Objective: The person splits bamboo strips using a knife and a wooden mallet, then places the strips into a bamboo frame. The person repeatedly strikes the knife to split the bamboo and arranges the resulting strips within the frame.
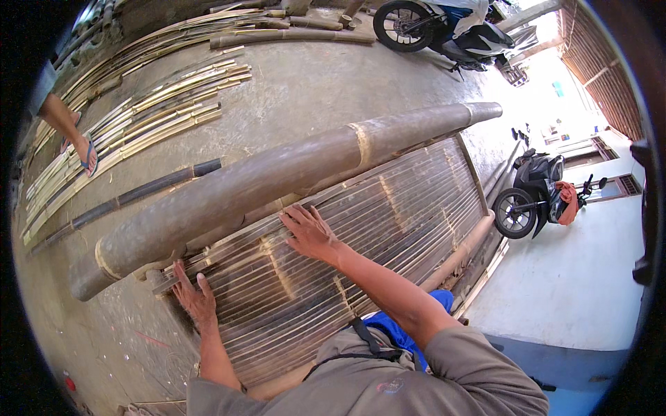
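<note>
At the slatted bamboo panel (406, 201), the thick pole (291, 163) along the far edge could, if unsecured, roll inward and trap the right hand (313, 237), spread flat, or the left hand (196, 299), thumb apart, both just beside the pole.

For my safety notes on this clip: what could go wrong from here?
If loose, the thick bamboo pole could roll and pinch the left hand or right hand, both close to it. The slatted bamboo surface might splinter bare skin. Another person's sandalled foot by the split strips could slip on them.
</note>
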`<state>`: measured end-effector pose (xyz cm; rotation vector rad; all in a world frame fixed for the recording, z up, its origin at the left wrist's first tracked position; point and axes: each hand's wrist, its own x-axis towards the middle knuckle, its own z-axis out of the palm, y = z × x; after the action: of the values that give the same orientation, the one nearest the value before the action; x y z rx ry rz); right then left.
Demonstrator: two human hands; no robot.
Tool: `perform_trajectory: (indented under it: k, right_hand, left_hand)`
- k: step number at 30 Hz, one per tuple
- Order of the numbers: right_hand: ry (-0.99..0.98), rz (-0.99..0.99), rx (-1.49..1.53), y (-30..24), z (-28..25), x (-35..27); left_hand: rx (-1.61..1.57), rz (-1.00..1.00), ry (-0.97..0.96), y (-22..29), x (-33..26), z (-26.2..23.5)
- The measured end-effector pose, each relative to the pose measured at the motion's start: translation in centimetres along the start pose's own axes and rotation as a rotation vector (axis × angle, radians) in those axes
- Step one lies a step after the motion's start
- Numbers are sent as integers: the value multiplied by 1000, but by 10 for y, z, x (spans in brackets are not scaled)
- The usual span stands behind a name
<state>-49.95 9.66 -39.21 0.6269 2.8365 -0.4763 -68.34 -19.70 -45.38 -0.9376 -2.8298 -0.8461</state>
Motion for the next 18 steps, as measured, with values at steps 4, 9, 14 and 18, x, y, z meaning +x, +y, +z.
perform_trajectory:
  k: [4,9,14,18]
  right_hand:
    - [2,-4,-24,4,14,-14]
    - [-32,75,-39,7,17,-6]
    - [-39,161,-63,9,11,-2]
    - [-27,133,-54,11,11,-4]
  left_hand:
    - [37,-4,0,1,0,1]
    - [85,12,-17,3,2,0]
    - [50,-10,-11,3,3,-1]
    - [63,-28,3,1,4,1]
